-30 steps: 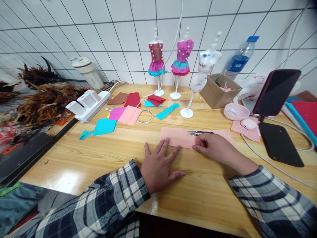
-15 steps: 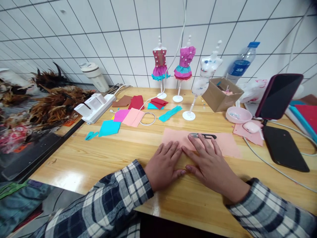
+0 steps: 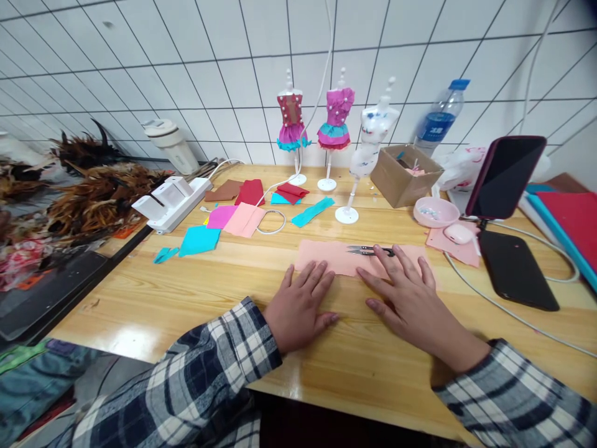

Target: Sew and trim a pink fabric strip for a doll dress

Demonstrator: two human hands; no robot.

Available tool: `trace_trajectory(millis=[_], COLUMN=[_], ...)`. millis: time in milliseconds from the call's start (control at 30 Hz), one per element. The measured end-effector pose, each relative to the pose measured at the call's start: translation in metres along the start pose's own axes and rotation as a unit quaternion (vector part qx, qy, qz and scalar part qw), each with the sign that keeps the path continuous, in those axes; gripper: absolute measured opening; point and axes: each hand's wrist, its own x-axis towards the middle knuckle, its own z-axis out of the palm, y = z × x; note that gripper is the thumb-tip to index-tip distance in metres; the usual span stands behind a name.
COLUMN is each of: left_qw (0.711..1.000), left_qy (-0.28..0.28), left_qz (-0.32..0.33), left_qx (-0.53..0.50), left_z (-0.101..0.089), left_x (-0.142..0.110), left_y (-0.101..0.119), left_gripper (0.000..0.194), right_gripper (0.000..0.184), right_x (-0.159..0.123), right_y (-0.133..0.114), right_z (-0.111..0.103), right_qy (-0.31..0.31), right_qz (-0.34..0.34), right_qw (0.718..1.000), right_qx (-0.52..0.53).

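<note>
A long pink felt strip (image 3: 336, 256) lies flat on the wooden table (image 3: 209, 292). My left hand (image 3: 301, 305) rests palm down with fingers spread, its fingertips on the strip's near left edge. My right hand (image 3: 410, 298) lies flat beside it, fingers spread over the strip's right half. Small thread snips (image 3: 370, 251) sit on the strip just beyond my right fingertips. Neither hand holds anything.
Three small dress-form mannequins (image 3: 338, 118) stand at the back with felt scraps (image 3: 233, 218) nearby. A cardboard box (image 3: 408, 174), pink bowl (image 3: 436, 211), water bottle (image 3: 441, 118), propped phone (image 3: 506, 177) and second phone (image 3: 517, 270) fill the right. A power strip (image 3: 170, 199) and feathers (image 3: 88, 186) lie left.
My right hand went from a closed pinch at the strip's edge to flat with fingers spread, then slid rightward away from my left hand. The left hand stayed flat.
</note>
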Motion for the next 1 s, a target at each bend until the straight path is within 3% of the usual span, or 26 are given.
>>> trace_trajectory(millis=[133, 300, 467, 733, 833, 933, 1000], left_qw=[1.0, 1.0, 1.0, 0.999, 1.0, 1.0, 1.0], left_qy=[0.002, 0.003, 0.0, -0.033, -0.029, -0.027, -0.027], left_qz=[-0.002, 0.002, -0.014, -0.016, -0.012, -0.014, -0.015], left_qx=[0.001, -0.002, 0.002, 0.009, -0.001, -0.005, -0.001], left_z=[-0.002, -0.003, -0.004, -0.012, -0.012, -0.012, -0.013], left_x=[0.0, -0.001, -0.006, -0.018, -0.018, -0.017, -0.016], left_y=[0.001, 0.0, -0.01, -0.038, -0.039, -0.035, -0.032], left_gripper=[0.071, 0.071, 0.077, 0.069, 0.072, 0.07, 0.068], right_gripper=[0.058, 0.062, 0.065, 0.071, 0.067, 0.048, 0.037], right_x=[0.013, 0.024, 0.017, 0.015, 0.021, 0.036, 0.051], right_y=[-0.006, -0.008, 0.003, 0.008, 0.009, 0.006, 0.001], right_z=[-0.005, 0.005, 0.017, 0.016, 0.009, -0.002, -0.008], right_qy=[0.043, -0.019, -0.059, -0.067, -0.042, -0.008, -0.036], right_qz=[-0.014, -0.133, -0.13, -0.136, -0.097, -0.002, 0.033], right_qw=[0.998, 0.989, 0.988, 0.984, 0.987, 0.987, 0.985], right_qx=[0.039, 0.06, 0.065, 0.091, 0.123, 0.16, 0.164])
